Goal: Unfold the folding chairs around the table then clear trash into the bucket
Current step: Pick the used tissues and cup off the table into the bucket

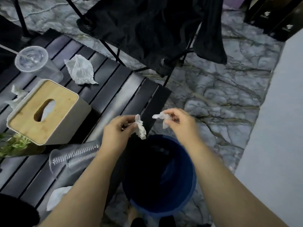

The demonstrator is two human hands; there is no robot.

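A blue bucket point(188, 192) stands on the floor by the corner of the black slatted table point(114, 89). My left hand point(117, 130) pinches a crumpled white tissue point(141, 128) just above the bucket's far rim. My right hand point(179, 123) holds a second small tissue scrap point(161, 117) beside it. More trash lies on the table: a large crumpled tissue point(80, 69), a clear cup with a straw point(32, 61), a clear cup on its side point(73, 157) and a tissue point(57, 197) near the front edge. A black folding chair point(147, 30) stands unfolded behind the table.
A tissue box with a wooden lid point(47, 110) sits on the table, with another tissue point(17, 94) behind it and green leaves point(14, 143) at the left. Black boxes point(275, 15) stand at the top right. A grey surface point(278, 120) borders the marbled floor on the right.
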